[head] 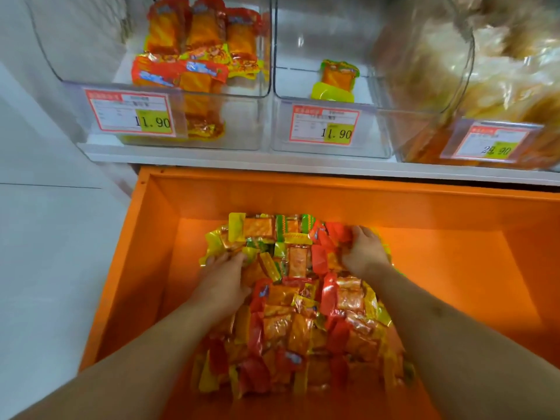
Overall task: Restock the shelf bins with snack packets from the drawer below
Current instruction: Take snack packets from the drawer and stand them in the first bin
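A heap of small red, orange, yellow and green snack packets point(298, 301) fills the middle of the open orange drawer point(454, 268). My left hand point(224, 280) lies on the heap's left side, fingers spread among yellow packets. My right hand point(363, 253) is at the heap's upper right, its fingers curled into red packets. Above the drawer, the left clear bin point(242, 122) holds several red-orange packets. The middle clear bin point(375, 131) holds one yellow-orange packet point(336, 78).
A third clear bin point(424, 86) at the right is full of pale wrapped snacks. Price tags point(130, 113) hang on the bin fronts. A white shelf edge point(272, 165) runs just above the drawer. A pale floor lies to the left.
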The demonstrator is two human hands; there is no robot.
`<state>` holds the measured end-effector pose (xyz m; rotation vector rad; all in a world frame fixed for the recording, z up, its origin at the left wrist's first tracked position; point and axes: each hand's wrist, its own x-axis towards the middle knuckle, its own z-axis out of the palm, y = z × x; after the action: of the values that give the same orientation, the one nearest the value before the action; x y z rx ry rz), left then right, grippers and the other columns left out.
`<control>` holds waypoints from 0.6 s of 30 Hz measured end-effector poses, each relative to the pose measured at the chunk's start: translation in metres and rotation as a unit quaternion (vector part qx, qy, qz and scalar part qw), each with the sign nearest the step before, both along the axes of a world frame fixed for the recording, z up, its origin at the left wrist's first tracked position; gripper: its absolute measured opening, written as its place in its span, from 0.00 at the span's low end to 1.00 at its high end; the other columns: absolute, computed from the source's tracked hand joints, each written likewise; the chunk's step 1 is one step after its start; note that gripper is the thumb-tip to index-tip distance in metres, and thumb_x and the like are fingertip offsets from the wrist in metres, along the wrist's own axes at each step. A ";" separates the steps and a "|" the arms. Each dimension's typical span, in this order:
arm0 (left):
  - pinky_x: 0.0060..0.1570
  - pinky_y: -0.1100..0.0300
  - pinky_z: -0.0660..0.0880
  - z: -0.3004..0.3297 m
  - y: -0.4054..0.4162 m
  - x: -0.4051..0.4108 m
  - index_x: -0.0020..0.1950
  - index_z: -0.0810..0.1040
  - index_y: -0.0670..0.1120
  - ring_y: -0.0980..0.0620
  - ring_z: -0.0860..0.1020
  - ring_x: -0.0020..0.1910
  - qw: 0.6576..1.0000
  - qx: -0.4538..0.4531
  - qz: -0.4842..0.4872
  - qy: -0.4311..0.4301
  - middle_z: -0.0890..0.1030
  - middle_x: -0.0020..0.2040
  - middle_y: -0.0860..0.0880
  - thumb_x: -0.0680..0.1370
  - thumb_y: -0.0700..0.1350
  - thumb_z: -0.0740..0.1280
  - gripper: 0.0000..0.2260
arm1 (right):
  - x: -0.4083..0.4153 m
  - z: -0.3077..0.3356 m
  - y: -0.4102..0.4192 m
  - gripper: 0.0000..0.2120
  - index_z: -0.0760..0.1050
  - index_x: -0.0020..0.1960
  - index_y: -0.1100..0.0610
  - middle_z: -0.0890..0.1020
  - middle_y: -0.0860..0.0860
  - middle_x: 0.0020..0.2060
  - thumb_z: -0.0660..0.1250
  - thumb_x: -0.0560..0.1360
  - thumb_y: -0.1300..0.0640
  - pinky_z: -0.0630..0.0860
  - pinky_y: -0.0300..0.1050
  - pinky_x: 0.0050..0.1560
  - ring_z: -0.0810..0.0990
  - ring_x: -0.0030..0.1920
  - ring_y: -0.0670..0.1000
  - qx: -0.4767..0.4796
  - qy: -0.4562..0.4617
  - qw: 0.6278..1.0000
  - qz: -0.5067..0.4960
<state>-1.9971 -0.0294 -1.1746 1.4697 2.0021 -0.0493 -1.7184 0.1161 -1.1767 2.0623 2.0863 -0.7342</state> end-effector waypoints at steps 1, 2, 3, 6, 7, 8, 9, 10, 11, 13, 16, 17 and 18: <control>0.71 0.48 0.66 0.001 0.000 0.000 0.70 0.71 0.56 0.43 0.68 0.71 1.000 0.001 -0.006 0.007 0.74 0.69 0.50 0.74 0.55 0.75 0.26 | 0.000 0.000 -0.001 0.27 0.73 0.72 0.57 0.77 0.60 0.66 0.69 0.73 0.54 0.73 0.55 0.69 0.74 0.67 0.65 0.014 -0.005 1.000 0.002; 0.69 0.49 0.67 0.002 0.000 0.001 0.67 0.73 0.56 0.43 0.68 0.70 1.000 -0.001 -0.005 0.008 0.75 0.67 0.51 0.74 0.55 0.74 0.24 | -0.001 0.001 -0.002 0.26 0.74 0.70 0.56 0.79 0.59 0.63 0.71 0.72 0.54 0.75 0.55 0.65 0.76 0.64 0.65 0.025 -0.013 1.000 0.008; 0.68 0.50 0.67 0.004 -0.001 0.002 0.65 0.74 0.56 0.43 0.68 0.69 1.000 -0.001 -0.001 0.008 0.75 0.66 0.51 0.74 0.55 0.74 0.21 | -0.001 0.003 -0.003 0.26 0.75 0.69 0.55 0.79 0.59 0.61 0.72 0.72 0.53 0.77 0.55 0.63 0.76 0.62 0.65 0.030 -0.024 0.999 0.019; 0.65 0.52 0.68 0.008 -0.003 0.004 0.58 0.74 0.56 0.45 0.69 0.68 1.000 0.003 0.013 -0.003 0.76 0.63 0.52 0.71 0.53 0.77 0.19 | -0.001 0.010 -0.006 0.25 0.75 0.70 0.53 0.80 0.58 0.60 0.71 0.74 0.51 0.77 0.55 0.61 0.76 0.62 0.64 0.036 -0.053 0.995 0.074; 0.63 0.52 0.70 0.009 -0.005 0.004 0.55 0.74 0.56 0.46 0.70 0.66 1.000 0.008 0.023 -0.014 0.76 0.61 0.53 0.70 0.51 0.79 0.19 | -0.001 0.011 -0.007 0.23 0.75 0.70 0.53 0.80 0.57 0.60 0.70 0.76 0.50 0.77 0.55 0.61 0.76 0.62 0.64 0.044 -0.059 0.993 0.087; 0.59 0.54 0.73 0.010 -0.006 0.003 0.53 0.74 0.55 0.48 0.73 0.62 0.999 0.014 0.038 -0.029 0.78 0.58 0.53 0.70 0.50 0.80 0.19 | -0.001 0.011 -0.008 0.21 0.76 0.69 0.54 0.79 0.57 0.60 0.68 0.78 0.50 0.77 0.55 0.60 0.77 0.62 0.63 0.056 -0.060 0.992 0.095; 0.54 0.55 0.75 0.013 -0.008 0.002 0.51 0.73 0.55 0.49 0.77 0.58 0.997 0.023 0.056 -0.041 0.80 0.55 0.53 0.71 0.48 0.80 0.18 | -0.001 0.012 -0.009 0.18 0.77 0.68 0.54 0.79 0.57 0.59 0.66 0.81 0.50 0.77 0.54 0.58 0.77 0.61 0.63 0.065 -0.059 0.991 0.098; 0.49 0.56 0.76 0.015 -0.009 0.000 0.50 0.73 0.55 0.49 0.79 0.54 0.996 0.035 0.072 -0.044 0.81 0.53 0.53 0.72 0.47 0.79 0.16 | -0.002 0.014 -0.010 0.16 0.77 0.67 0.55 0.79 0.57 0.58 0.63 0.83 0.50 0.78 0.54 0.56 0.78 0.61 0.62 0.072 -0.056 0.991 0.102; 0.47 0.57 0.76 0.017 -0.009 -0.002 0.48 0.73 0.55 0.49 0.80 0.51 0.995 0.051 0.083 -0.038 0.82 0.52 0.52 0.73 0.46 0.79 0.15 | -0.004 0.017 -0.011 0.14 0.77 0.66 0.55 0.79 0.56 0.58 0.61 0.84 0.51 0.78 0.54 0.54 0.79 0.60 0.62 0.074 -0.053 0.990 0.107; 0.46 0.56 0.78 0.024 -0.008 -0.007 0.46 0.73 0.56 0.49 0.81 0.49 0.992 0.067 0.101 -0.027 0.83 0.51 0.52 0.74 0.44 0.77 0.13 | -0.010 0.028 -0.013 0.12 0.77 0.64 0.54 0.80 0.56 0.56 0.60 0.84 0.55 0.79 0.54 0.49 0.80 0.58 0.63 0.080 -0.052 0.988 0.121; 0.44 0.57 0.79 0.040 -0.004 -0.014 0.47 0.74 0.56 0.49 0.82 0.48 0.989 0.065 0.122 -0.048 0.83 0.50 0.54 0.74 0.45 0.76 0.12 | -0.025 0.052 -0.017 0.10 0.77 0.60 0.53 0.84 0.57 0.50 0.62 0.81 0.57 0.79 0.54 0.43 0.83 0.50 0.64 0.078 -0.016 0.989 0.124; 0.41 0.59 0.77 0.048 -0.002 -0.016 0.48 0.75 0.55 0.51 0.82 0.45 0.987 0.064 0.129 -0.073 0.83 0.49 0.55 0.74 0.46 0.77 0.11 | -0.031 0.061 -0.019 0.09 0.78 0.57 0.54 0.84 0.58 0.46 0.61 0.81 0.58 0.78 0.53 0.41 0.84 0.46 0.64 0.059 0.017 0.991 0.118; 0.38 0.61 0.76 0.057 0.000 -0.017 0.49 0.76 0.54 0.53 0.82 0.41 0.982 0.065 0.140 -0.108 0.84 0.48 0.54 0.74 0.46 0.78 0.11 | -0.037 0.070 -0.019 0.09 0.79 0.53 0.55 0.84 0.58 0.41 0.60 0.82 0.58 0.77 0.51 0.39 0.83 0.41 0.62 0.029 0.062 0.992 0.110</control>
<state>-2.0141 -0.0292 -1.1177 1.1992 2.0398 0.3521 -1.7551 0.0972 -1.1063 1.8155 2.3799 -0.7939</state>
